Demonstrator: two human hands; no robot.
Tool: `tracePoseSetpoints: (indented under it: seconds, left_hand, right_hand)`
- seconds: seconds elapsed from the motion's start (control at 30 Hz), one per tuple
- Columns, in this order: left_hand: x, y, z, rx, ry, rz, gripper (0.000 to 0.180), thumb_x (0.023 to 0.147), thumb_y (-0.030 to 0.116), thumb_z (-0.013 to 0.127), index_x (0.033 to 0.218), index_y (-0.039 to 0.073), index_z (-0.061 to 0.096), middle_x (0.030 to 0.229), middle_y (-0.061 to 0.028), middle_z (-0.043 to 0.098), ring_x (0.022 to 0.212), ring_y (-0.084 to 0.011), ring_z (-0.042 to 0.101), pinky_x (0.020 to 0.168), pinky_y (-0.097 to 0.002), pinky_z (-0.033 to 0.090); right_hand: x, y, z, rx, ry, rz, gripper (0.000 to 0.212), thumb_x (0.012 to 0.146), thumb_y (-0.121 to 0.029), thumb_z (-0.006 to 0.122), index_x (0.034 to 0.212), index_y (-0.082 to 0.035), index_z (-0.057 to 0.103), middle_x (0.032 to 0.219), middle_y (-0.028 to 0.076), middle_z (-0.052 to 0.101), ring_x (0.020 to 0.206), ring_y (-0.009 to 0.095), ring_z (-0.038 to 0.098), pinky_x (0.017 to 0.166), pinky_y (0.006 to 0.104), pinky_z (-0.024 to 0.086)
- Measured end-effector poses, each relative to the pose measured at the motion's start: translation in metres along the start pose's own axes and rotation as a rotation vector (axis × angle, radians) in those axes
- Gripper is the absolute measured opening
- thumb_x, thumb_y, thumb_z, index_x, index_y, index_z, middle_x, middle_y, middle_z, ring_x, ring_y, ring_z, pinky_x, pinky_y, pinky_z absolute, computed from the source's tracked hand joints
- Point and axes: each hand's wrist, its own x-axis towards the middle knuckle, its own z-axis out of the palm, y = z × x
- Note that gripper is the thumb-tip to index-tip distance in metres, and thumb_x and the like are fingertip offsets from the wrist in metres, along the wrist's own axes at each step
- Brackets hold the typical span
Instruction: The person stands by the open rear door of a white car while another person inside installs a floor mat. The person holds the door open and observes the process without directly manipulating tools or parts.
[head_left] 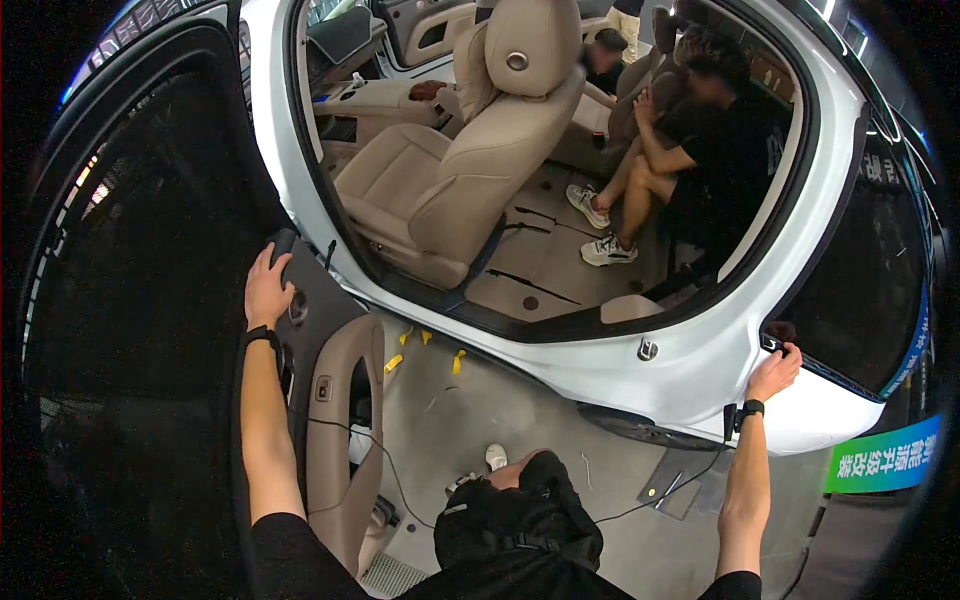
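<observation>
My left hand point(268, 288) lies on the upper inner panel of the swung-open rear car door point(340, 430), fingers stretched over its dark top and thumb apart. On the right, my right hand point(774, 374) rests against the white car body point(600, 370) at the lower corner of the dark rear side window point(860, 280). Its fingers reach up beside a small black trim piece point(771, 343), partly bent, with no held object visible. Both wrists wear black bands. Between my arms, the door opening shows a beige front seat point(490, 150) and a bare cabin floor point(530, 270).
A person in black point(720, 150) sits inside at the rear; another person point(603, 62) is beyond. Black strips point(530, 287) lie on the cabin floor. Yellow pieces point(393, 363) lie on the ground by the sill. A black cable point(400, 480) runs near my body.
</observation>
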Motion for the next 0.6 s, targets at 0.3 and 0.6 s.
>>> tracePoseSetpoints:
  seconds: [0.3, 0.6]
  left_hand:
    - [0.0012, 0.0062, -0.0061, 0.037, -0.07, -0.033, 0.059, 0.081, 0.013, 0.071, 0.138, 0.019, 0.055, 0.159, -0.0099, 0.034, 0.144, -0.0315, 0.035, 0.119, -0.0427, 0.033]
    - [0.0008, 0.0034, -0.0019, 0.02, -0.041, -0.024, 0.059, 0.078, 0.013, 0.07, 0.135, 0.018, 0.057, 0.156, -0.0125, 0.037, 0.143, -0.0336, 0.036, 0.119, -0.0436, 0.032]
  right_hand:
    - [-0.0001, 0.0052, 0.0003, -0.002, -0.015, -0.02, 0.031, 0.095, -0.023, 0.045, 0.119, -0.008, 0.057, 0.126, 0.013, 0.056, 0.117, 0.036, 0.051, 0.1, 0.0487, 0.036]
    - [-0.0016, 0.0043, 0.0005, 0.003, -0.013, -0.02, 0.03, 0.094, -0.021, 0.048, 0.12, -0.008, 0.056, 0.126, 0.013, 0.056, 0.119, 0.036, 0.05, 0.102, 0.05, 0.035]
